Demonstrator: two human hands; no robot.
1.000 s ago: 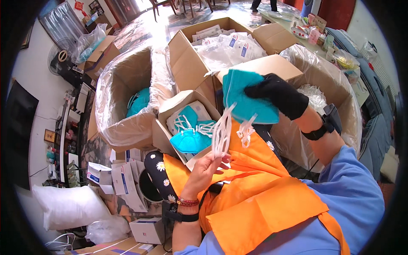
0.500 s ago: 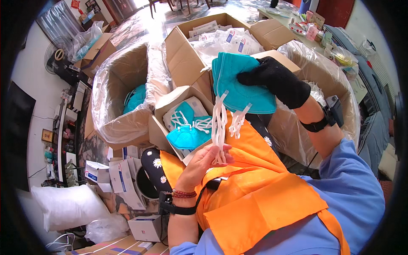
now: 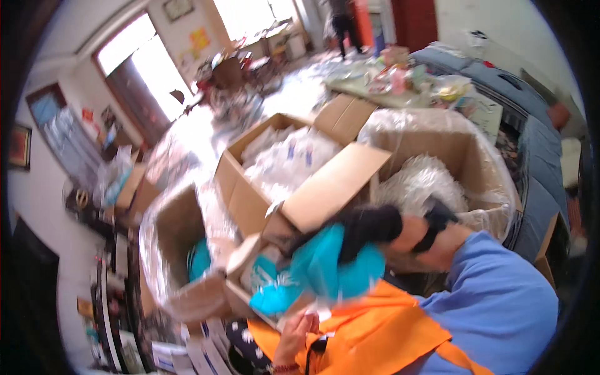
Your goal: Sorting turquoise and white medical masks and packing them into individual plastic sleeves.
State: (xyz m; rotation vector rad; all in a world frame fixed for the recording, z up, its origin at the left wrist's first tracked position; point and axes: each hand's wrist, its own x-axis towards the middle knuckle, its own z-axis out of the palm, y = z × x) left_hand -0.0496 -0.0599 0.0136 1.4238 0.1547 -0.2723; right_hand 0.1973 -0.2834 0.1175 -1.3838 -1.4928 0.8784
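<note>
My right hand [image 3: 369,228], in a black glove, is closed on a stack of teal face masks [image 3: 361,274], blurred by motion. The stack is low over my lap, at the near right side of a small carton [image 3: 242,251]. More teal masks [image 3: 270,299] with white straps lie in that carton. Just below the stack is my bare left hand [image 3: 299,330], its fingers curled together. A whitish blur shows beside its fingertips, and what they hold, if anything, cannot be made out.
Behind the small carton, an open carton [image 3: 234,184] holds clear plastic packs [image 3: 294,156]. Plastic-lined boxes stand left [image 3: 159,250] and right [image 3: 494,203]; the left one has teal masks [image 3: 199,259] inside. A cluttered table [image 3: 350,90] and blue sofa [image 3: 540,212] lie beyond. A person [image 3: 344,28] stands far back.
My head view has tipped up toward the room. The right hand has lowered the mask stack toward the small carton and my lap. The left hand, earlier holding the straps, now has its fingers curled.
</note>
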